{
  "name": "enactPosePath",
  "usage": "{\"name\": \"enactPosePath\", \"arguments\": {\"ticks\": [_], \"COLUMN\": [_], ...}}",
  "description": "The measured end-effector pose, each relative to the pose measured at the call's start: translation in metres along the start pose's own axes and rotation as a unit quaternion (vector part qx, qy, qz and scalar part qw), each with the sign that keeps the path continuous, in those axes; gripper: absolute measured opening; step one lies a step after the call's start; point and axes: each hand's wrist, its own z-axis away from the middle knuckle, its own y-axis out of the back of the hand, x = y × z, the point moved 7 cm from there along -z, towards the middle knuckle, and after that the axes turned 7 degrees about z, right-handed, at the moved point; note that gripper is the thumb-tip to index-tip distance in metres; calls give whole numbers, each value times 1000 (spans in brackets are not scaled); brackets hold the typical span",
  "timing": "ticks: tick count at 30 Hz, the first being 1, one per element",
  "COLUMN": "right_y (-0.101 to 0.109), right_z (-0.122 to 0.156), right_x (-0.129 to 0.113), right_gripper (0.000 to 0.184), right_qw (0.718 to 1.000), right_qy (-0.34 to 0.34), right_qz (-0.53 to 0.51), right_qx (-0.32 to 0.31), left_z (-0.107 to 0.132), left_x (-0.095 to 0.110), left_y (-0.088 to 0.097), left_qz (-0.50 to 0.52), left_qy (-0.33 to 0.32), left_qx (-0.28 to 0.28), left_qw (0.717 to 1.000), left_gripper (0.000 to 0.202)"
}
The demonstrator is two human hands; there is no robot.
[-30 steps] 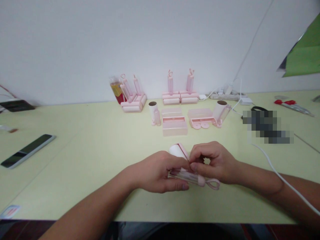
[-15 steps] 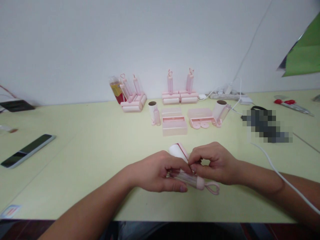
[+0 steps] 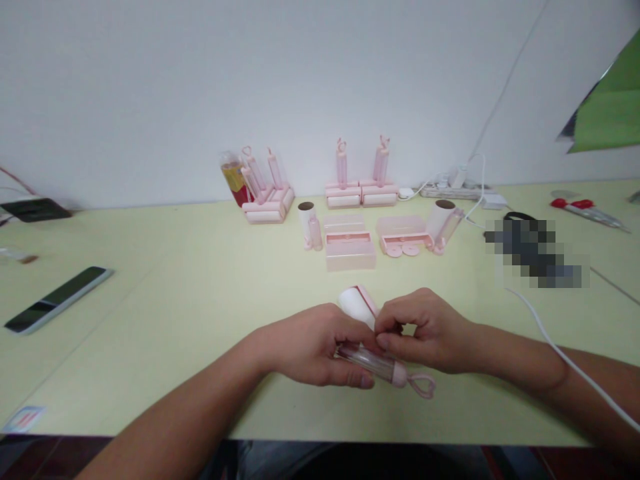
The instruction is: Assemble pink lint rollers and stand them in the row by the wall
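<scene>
My left hand (image 3: 317,347) is closed around a lint roller, over its clear pinkish handle (image 3: 373,361). The handle's pink heart-shaped loop (image 3: 423,385) points right, toward the front of the table. Beyond my fingers shows the white sticky roll (image 3: 356,305) with a pink frame edge along its right side. My right hand (image 3: 425,330) is pinched, thumb against forefinger, right by my left fingertips. Whatever lies between those right fingers is hidden. Both hands are low over the pale table, and the middle of the roller is covered by my left fingers.
Several pink lint rollers (image 3: 343,193) stand by the wall. Open pink cases (image 3: 350,255), cardboard-cored white rolls (image 3: 306,223) and loose clear handles (image 3: 315,233) are nearer. A phone (image 3: 57,300) lies left; red-handled scissors (image 3: 575,205) and a power strip (image 3: 457,191) lie right. A white cable (image 3: 545,333) crosses my right forearm.
The loop end of the lint roller has tipped slightly toward the table's front edge. My hands keep nearly the same place and grip. The whole view has shifted slightly.
</scene>
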Motion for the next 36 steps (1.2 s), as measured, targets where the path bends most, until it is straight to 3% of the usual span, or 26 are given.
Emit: {"name": "enactPosePath", "arguments": {"ticks": [9, 18, 26, 36], "right_y": [3, 7, 2, -8], "right_z": [0, 5, 6, 7], "right_x": [-6, -24, -26, -29], "right_gripper": [13, 9, 8, 16], "right_qw": [998, 983, 982, 978], "right_qy": [37, 144, 151, 154], "right_qz": [50, 97, 105, 138], "right_qx": [8, 55, 43, -23], "left_z": [1, 3, 3, -5], "left_x": [-3, -4, -8, -3], "left_y": [-1, -1, -3, -12], "left_qz": [28, 76, 104, 132], "left_qy": [19, 30, 41, 30], "left_qx": [-10, -19, -40, -79], "left_qw": [999, 996, 993, 988], "left_gripper": [38, 41, 38, 37]}}
